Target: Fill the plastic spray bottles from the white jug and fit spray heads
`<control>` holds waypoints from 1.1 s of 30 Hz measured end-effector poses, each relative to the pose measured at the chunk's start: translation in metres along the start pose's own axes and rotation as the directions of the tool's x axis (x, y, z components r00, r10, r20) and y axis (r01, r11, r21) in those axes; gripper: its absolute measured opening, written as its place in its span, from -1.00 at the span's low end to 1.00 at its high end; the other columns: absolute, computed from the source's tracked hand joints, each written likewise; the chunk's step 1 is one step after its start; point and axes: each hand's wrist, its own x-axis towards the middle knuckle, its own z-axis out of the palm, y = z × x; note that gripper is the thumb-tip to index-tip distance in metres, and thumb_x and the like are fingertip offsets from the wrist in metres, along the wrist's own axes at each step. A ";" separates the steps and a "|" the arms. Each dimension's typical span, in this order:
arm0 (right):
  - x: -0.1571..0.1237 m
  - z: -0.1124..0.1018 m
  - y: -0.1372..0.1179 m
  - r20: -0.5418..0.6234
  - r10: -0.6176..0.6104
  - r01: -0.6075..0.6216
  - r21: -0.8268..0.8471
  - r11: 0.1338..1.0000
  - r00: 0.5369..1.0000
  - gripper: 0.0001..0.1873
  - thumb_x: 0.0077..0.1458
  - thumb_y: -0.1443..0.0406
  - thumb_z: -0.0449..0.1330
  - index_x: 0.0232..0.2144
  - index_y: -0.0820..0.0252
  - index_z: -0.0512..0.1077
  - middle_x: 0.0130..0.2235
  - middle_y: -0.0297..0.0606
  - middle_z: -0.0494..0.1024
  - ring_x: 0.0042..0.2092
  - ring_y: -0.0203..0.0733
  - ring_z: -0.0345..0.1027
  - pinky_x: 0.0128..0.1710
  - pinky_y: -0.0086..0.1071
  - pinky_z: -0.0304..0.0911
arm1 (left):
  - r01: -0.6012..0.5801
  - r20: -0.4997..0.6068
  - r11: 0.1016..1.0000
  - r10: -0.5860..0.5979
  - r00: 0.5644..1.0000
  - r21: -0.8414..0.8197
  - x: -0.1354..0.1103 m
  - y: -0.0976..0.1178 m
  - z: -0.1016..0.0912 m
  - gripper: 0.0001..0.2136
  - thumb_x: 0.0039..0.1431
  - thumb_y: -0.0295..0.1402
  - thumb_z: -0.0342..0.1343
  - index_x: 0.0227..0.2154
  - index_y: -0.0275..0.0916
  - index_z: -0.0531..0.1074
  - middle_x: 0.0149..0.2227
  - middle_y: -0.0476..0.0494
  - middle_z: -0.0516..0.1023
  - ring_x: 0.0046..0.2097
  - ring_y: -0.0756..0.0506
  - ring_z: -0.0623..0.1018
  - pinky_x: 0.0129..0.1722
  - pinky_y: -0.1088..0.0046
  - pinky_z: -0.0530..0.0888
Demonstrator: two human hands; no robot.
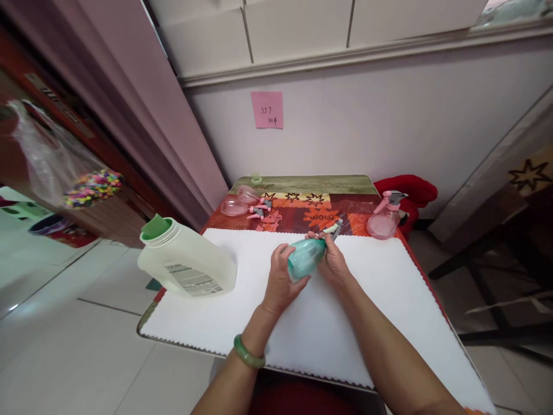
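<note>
A teal spray bottle [305, 257] is held tilted above the white cloth [268, 323]. My left hand [280, 283] is wrapped round its body from below. My right hand [332, 258] grips its neck, where the grey and green spray head [333, 230] sits. A green bangle is on my left wrist. A large pale jug with a green cap [186, 262] stands on the cloth's left corner, apart from my hands.
A pink spray bottle [384, 218] stands at the table's right. Two more pink bottles lie on their sides at the back left [242, 205], with loose pink spray heads beside them. A small green cap [256, 179] sits near the wall. A red cloth item lies behind the table's right corner.
</note>
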 end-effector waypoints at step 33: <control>0.000 -0.013 -0.078 -0.101 -0.033 -0.062 -0.805 0.590 0.994 -0.63 -0.03 -0.01 0.33 -0.41 0.11 0.37 -0.40 -0.28 0.60 -0.53 -0.33 0.21 -0.57 -0.48 -0.03 | 0.436 0.281 0.339 -0.419 0.864 -0.834 0.004 -0.031 -0.053 -0.56 0.00 -0.25 0.39 -0.05 -0.28 0.51 -0.03 -0.34 0.65 0.10 -0.43 0.61 0.15 -0.20 0.46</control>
